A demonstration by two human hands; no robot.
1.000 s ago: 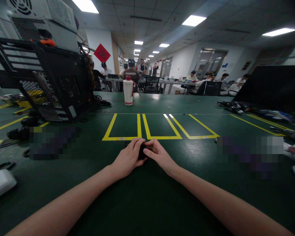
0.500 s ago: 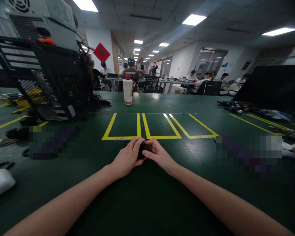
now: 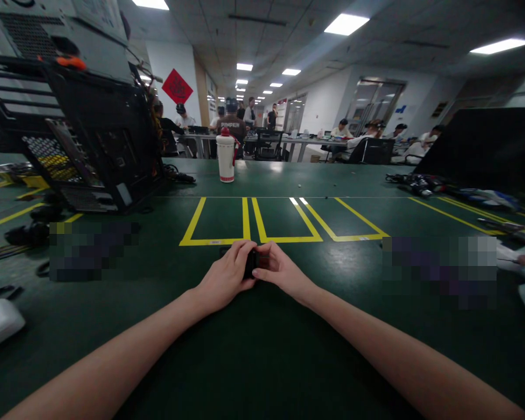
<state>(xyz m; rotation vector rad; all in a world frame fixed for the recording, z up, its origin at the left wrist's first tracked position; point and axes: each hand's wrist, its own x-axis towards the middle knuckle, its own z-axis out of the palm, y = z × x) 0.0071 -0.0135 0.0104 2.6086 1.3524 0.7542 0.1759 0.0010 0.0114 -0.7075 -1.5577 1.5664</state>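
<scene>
Between my two hands is a small black object [image 3: 251, 266], mostly covered by fingers, so its kind does not show. My left hand [image 3: 226, 273] wraps round it from the left, with the fingers over its top and the thumb underneath. From the right, my right hand [image 3: 283, 273] pinches its near end between thumb and fingertips. Both hands are low over the green tabletop [image 3: 262, 344], just in front of the yellow tape outlines [image 3: 291, 240].
A black computer case [image 3: 98, 146] stands at the left, with a white cup [image 3: 226, 157] beyond the tape. Dark cables [image 3: 413, 184] lie at the right near a large black panel [image 3: 492, 149]. A white rounded object [image 3: 0, 325] sits at the left edge. Several people work in the background.
The view has shifted slightly, so the surroundings sit a little higher and further left. Both hands keep nearly the same hold on the black object.
</scene>
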